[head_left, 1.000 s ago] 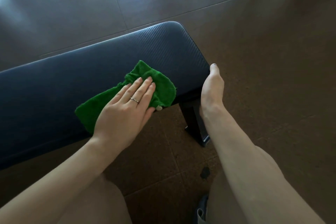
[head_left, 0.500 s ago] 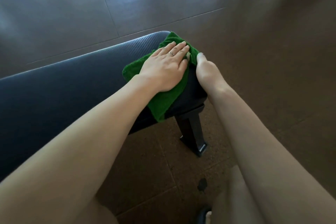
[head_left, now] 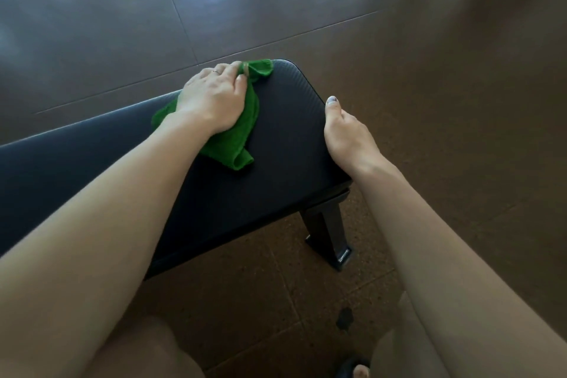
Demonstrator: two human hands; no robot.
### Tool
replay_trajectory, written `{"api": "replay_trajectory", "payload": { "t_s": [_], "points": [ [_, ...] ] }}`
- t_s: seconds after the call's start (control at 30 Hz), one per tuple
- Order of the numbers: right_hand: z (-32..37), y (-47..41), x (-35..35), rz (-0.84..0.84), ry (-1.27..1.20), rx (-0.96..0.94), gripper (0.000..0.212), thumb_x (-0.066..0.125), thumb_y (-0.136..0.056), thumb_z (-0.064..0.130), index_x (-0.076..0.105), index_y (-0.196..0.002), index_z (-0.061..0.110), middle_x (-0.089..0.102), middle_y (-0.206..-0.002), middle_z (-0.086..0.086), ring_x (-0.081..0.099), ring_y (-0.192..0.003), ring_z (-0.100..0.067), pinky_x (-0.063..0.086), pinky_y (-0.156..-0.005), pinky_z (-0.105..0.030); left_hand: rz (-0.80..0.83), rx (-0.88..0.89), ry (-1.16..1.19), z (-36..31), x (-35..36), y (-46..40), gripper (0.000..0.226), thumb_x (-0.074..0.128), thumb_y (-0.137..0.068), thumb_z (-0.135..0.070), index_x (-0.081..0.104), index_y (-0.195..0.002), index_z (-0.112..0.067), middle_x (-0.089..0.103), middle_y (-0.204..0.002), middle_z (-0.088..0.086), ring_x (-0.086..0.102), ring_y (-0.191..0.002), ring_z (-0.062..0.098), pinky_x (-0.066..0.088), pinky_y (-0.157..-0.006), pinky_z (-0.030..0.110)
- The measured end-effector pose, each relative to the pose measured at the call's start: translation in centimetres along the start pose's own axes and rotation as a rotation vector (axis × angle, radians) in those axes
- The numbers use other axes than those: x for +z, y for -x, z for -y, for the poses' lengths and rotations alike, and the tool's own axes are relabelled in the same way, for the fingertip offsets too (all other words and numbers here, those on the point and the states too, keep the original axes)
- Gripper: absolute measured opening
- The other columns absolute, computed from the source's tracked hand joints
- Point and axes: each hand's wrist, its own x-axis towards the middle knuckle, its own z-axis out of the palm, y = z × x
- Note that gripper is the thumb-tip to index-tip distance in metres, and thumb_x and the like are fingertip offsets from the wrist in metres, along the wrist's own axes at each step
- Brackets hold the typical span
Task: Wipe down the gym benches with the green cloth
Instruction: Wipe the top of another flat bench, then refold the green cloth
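Left hand (head_left: 214, 98) is down on the green cloth (head_left: 236, 135), palm pressing it onto the bench pad, fingers curled over the far edge with a fold of cloth bunched between thumb and fingers up by the far corner; a thin ring (head_left: 215, 71) shows on one finger.

Under that grip lies the bench (head_left: 276, 156), the biggest thing here: a long dark navy pad with a fine ribbed texture, rounded at the corners, running away leftward beneath the left forearm. Its black metal leg (head_left: 326, 233) drops to the floor on the near side of the grip, below the pad's end.

Cloth next: bright green, fuzzy terry, crumpled rather than flat. One lobe pokes out beyond the fingers at the pad's far edge, the rest trails back under the palm and ends in a rolled tail nearer the camera.

Right hand (head_left: 346, 135), off to the right of the grip, rests against the end of the pad, thumb lying along the top edge; the other fingers are hidden down the side, so how they lie I cannot tell.

Brown speckled floor tiles (head_left: 460, 101) surround everything, with a small dark spot (head_left: 345, 319) on the near side.
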Motion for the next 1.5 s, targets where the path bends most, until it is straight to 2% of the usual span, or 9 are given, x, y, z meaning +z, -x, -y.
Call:
{"api": "replay_trajectory", "payload": {
  "t_s": [0.23, 0.33, 0.47, 0.57, 0.7, 0.93, 1.13, 1.33, 1.5],
  "points": [
    [0.7, 0.3, 0.6, -0.041, 0.104, 0.037, 0.063, 0.010, -0.110, 0.053, 0.042, -0.154, 0.022, 0.056, -0.147, -0.013, 0.051, -0.136, -0.036, 0.037, -0.111, -0.049, -0.078, -0.028, 0.110, 1.0, 0.9, 4.7, 0.054, 0.028, -0.113, -0.038, 0.031, -0.163, -0.018, 0.025, -0.171, -0.002, 0.017, -0.159, 0.016, 0.008, -0.130, 0.032],
    [1.3, 0.5, 0.5, -0.011, 0.186, 0.086, 0.065, 0.010, -0.109, 0.053, 0.028, -0.161, 0.018, 0.049, -0.154, -0.015, 0.047, -0.139, -0.037, 0.036, -0.113, -0.050, -0.162, 0.018, 0.272, -1.0, 1.1, 8.8, 0.046, 0.037, -0.113, -0.033, 0.051, -0.153, -0.014, 0.044, -0.162, 0.001, 0.034, -0.153, 0.018, 0.024, -0.127, 0.036],
    [3.1, 2.6, -0.8, 0.059, 0.171, 0.043, 0.065, 0.017, -0.109, 0.053, 0.020, -0.165, 0.019, 0.033, -0.167, -0.008, 0.027, -0.153, -0.031, 0.023, -0.123, -0.052, -0.060, -0.246, 0.848, -3.6, -1.6, 11.4, 0.043, 0.040, -0.112, -0.040, 0.068, -0.093, -0.013, 0.072, -0.092, 0.002, 0.066, -0.085, 0.017, 0.056, -0.085, 0.049],
    [6.0, 4.5, -3.3, 0.083, -0.207, 0.059, 0.060, 0.035, -0.107, 0.050, 0.037, -0.159, 0.021, 0.041, -0.162, -0.001, 0.034, -0.150, -0.023, 0.028, -0.123, -0.044, 0.222, -0.588, 1.541, -7.0, -6.2, 11.4, 0.048, 0.039, -0.111, -0.046, 0.072, -0.119, -0.012, 0.078, -0.109, 0.011, 0.075, -0.102, 0.028, 0.060, -0.090, 0.051],
    [9.1, 8.9, -8.6, 0.276, -0.794, 0.299, 0.058, 0.046, -0.097, 0.064, 0.070, -0.131, 0.024, 0.072, -0.129, -0.004, 0.067, -0.122, -0.025, 0.051, -0.106, -0.046, 0.525, -0.545, 1.838, -11.9, -12.5, 11.9, 0.061, 0.032, -0.111, -0.049, 0.058, -0.143, -0.005, 0.067, -0.137, 0.019, 0.064, -0.128, 0.033, 0.048, -0.110, 0.048],
    [13.1, 16.8, -21.5, 0.290, -0.941, 0.352, 0.051, 0.035, -0.106, 0.059, 0.067, -0.133, 0.029, 0.075, -0.124, 0.003, 0.072, -0.113, -0.014, 0.056, -0.092, -0.035, 0.745, -0.507, 1.696, -21.7, -23.4, 11.9, 0.066, 0.031, -0.108, -0.057, 0.064, -0.136, -0.007, 0.070, -0.131, 0.016, 0.067, -0.123, 0.031, 0.053, -0.101, 0.046],
    [16.7, 22.3, -32.0, 0.085, -0.874, 0.530, 0.045, 0.045, -0.105, 0.054, 0.075, -0.119, 0.023, 0.079, -0.111, -0.001, 0.076, -0.100, -0.017, 0.058, -0.091, -0.036, 0.781, -0.555, 1.333, -30.4, -31.8, 12.4, 0.037, 0.071, -0.096, -0.032, 0.067, -0.130, -0.017, 0.076, -0.120, 0.010, 0.073, -0.111, 0.031, 0.056, -0.100, 0.052],
    [20.4, 26.2, -39.9, 0.006, -0.882, 0.496, 0.023, 0.053, -0.103, 0.026, 0.072, -0.109, 0.013, 0.071, -0.093, -0.003, 0.067, -0.088, -0.017, 0.052, -0.075, -0.033, 0.840, -0.544, 1.078, -36.4, -38.9, 13.0, 0.025, 0.058, -0.099, -0.012, 0.069, -0.121, -0.014, 0.077, -0.115, 0.014, 0.075, -0.100, 0.027, 0.061, -0.092, 0.042],
    [21.9, 28.9, -41.3, -0.007, -1.030, 0.495, 0.035, 0.066, -0.092, 0.001, 0.059, -0.126, 0.005, 0.073, -0.109, -0.009, 0.072, -0.098, -0.021, 0.055, -0.072, -0.029, 1.028, -0.564, 1.140, -38.7, -42.3, 13.6, 0.037, 0.047, -0.096, -0.012, 0.063, -0.129, -0.004, 0.071, -0.124, 0.019, 0.072, -0.108, 0.032, 0.061, -0.082, 0.043]
  ]
}}
